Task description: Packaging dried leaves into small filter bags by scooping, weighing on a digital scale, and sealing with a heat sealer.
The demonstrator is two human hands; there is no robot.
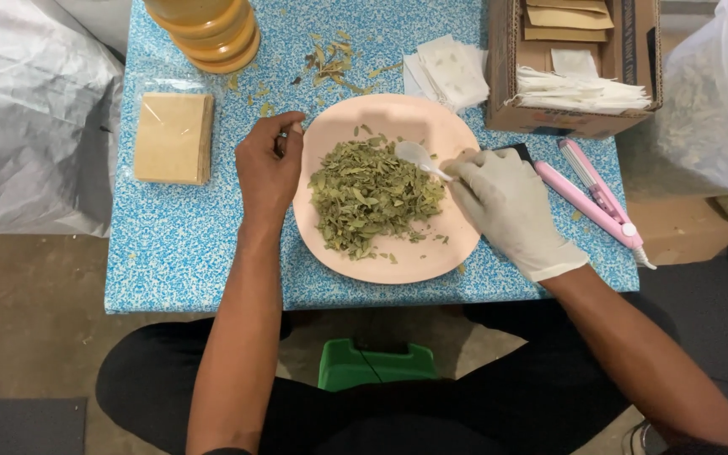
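Dried green leaves (370, 195) heap on a pink plate (431, 257). Gloved right hand (507, 206) pinches a white plastic spoon (419, 157); bare left hand (269, 168), fingers curled, steadies the rim. Shallow, level scoops should avoid spilling onto the tabletop (179, 244).

Around the peach-pink plate (431, 253) of olive-green dried leaves (368, 195): a blue, white-speckled worktop (170, 253), a white spoon (419, 156), a white-gloved right hand (507, 202), a pink sealer (591, 198), tan packets (173, 137), white sachets (452, 72), a brown cardboard box (503, 76), amber jars (208, 29).

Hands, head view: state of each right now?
Left hand: bare, holds nothing, fingers curled against the pink plate rim.
Right hand: gloved, closed on the white spoon over the dried leaves.
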